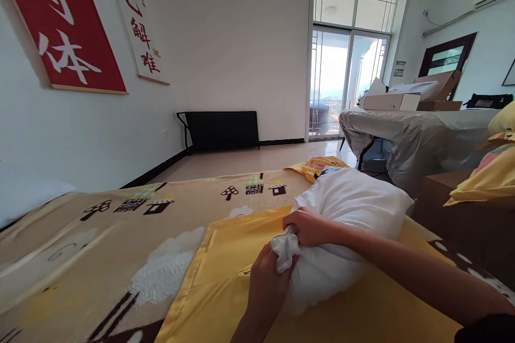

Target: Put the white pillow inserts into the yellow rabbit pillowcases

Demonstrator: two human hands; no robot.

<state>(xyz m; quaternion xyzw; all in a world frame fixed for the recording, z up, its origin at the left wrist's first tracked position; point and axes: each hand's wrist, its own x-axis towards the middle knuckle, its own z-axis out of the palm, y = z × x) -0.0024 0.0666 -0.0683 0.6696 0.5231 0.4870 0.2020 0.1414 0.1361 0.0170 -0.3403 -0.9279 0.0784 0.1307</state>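
Note:
A plump white pillow (354,198) lies on a yellow pillowcase (209,284) spread over the bed. Its near left end is bunched into a small tuft between my hands. My left hand (267,284) is closed around the lower side of that tuft, fingers curled. From above and to the right, my right hand (308,228) grips the same gathered white cloth, with its forearm lying across the pillow. Part of the pillowcase is hidden beneath the pillow and my arms.
A beige patterned blanket (153,230) covers the bed. Another yellow cloth (317,166) lies behind the pillow. To the right are yellow pillows (491,171) on a brown box (438,198). A plastic-covered table (418,128) holds open cartons (390,102). A black folded frame (225,128) leans against the wall.

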